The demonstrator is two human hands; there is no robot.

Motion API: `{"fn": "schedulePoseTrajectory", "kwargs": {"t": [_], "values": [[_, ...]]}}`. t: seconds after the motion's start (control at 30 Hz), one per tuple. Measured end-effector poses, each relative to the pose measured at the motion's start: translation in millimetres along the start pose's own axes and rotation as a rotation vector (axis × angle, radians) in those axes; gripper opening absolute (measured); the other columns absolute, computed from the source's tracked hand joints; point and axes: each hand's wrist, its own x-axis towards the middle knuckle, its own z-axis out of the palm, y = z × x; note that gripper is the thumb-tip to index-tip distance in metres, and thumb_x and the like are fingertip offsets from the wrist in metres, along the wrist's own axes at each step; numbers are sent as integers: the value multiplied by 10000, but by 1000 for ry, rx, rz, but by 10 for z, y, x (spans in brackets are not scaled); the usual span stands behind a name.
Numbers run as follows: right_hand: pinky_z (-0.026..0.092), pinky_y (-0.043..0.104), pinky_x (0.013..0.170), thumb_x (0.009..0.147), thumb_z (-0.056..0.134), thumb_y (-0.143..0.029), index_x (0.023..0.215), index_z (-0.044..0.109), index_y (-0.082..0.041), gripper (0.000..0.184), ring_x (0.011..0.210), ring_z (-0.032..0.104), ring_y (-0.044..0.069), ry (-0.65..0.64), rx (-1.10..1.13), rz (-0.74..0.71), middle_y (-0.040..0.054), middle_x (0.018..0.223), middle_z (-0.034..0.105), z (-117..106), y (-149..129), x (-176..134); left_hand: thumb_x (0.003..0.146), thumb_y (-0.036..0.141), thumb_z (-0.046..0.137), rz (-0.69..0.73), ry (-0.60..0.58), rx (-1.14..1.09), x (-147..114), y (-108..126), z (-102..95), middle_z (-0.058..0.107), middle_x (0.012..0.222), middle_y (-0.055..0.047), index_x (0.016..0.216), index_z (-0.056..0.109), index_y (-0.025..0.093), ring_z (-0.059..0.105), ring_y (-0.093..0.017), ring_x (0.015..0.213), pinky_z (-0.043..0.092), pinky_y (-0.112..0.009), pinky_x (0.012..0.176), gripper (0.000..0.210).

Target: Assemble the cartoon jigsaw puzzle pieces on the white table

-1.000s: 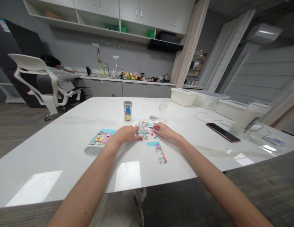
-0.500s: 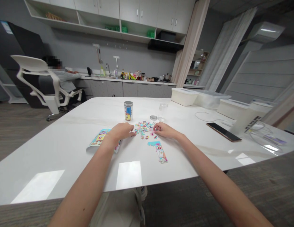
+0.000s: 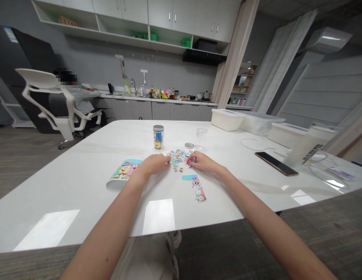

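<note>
A loose heap of small colourful jigsaw puzzle pieces [image 3: 179, 156] lies on the white table between my hands. My left hand [image 3: 157, 163] touches the heap's left edge, its fingers closed together; what they hold, if anything, is hidden. At the right edge my right hand [image 3: 201, 161] has thumb and fingers pinched at a pinkish puzzle piece. Nearer to me lies a joined section of puzzle [image 3: 199, 189], an L shape with a light-blue top strip and a cartoon figure. Beside my left wrist, a curled picture sheet [image 3: 122, 171] shows cartoon characters, partly covered by my arm.
Behind the heap stand a printed jar with a grey lid [image 3: 158, 137], a loose round lid [image 3: 189, 145] and a clear container [image 3: 201, 134]. To the right are a phone [image 3: 275, 163], a tumbler [image 3: 307, 146], cables and storage boxes [image 3: 227, 119]. A person sits far left.
My left hand has moved right, up to the heap, and its fingers have drawn together. More of the picture sheet shows now. My right hand has shifted only slightly at the heap's edge.
</note>
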Motion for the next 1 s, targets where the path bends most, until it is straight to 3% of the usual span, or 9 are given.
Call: {"fn": "schedulePoseTrajectory", "kwargs": {"t": [0.37, 0.77, 1.0], "values": [[424, 254, 740, 703, 514, 13, 880, 675, -130, 278, 775, 550, 148, -3, -98, -23, 60, 873, 594, 34, 5, 20, 898, 283, 372, 3, 3, -1, -12, 15, 15, 687, 958, -133, 1121, 566, 173, 659, -241, 866, 463, -317, 708, 316], [416, 259, 770, 716, 546, -53, 884, 625, -135, 203, 836, 544, 173, -16, -119, 5, 70, 898, 587, 26, -18, 19, 894, 283, 368, 22, 24, -9, 21, -2, 64, 690, 932, -141, 1106, 563, 172, 662, -261, 850, 466, -333, 690, 309], [405, 249, 718, 735, 538, -68, 747, 589, -140, 89, 769, 533, 163, -33, -166, 31, 59, 820, 580, 23, -40, 23, 898, 284, 368, 12, 15, -22, 12, 3, 54, 687, 960, -139, 1117, 561, 175, 658, -247, 871, 467, -327, 717, 312]]}}
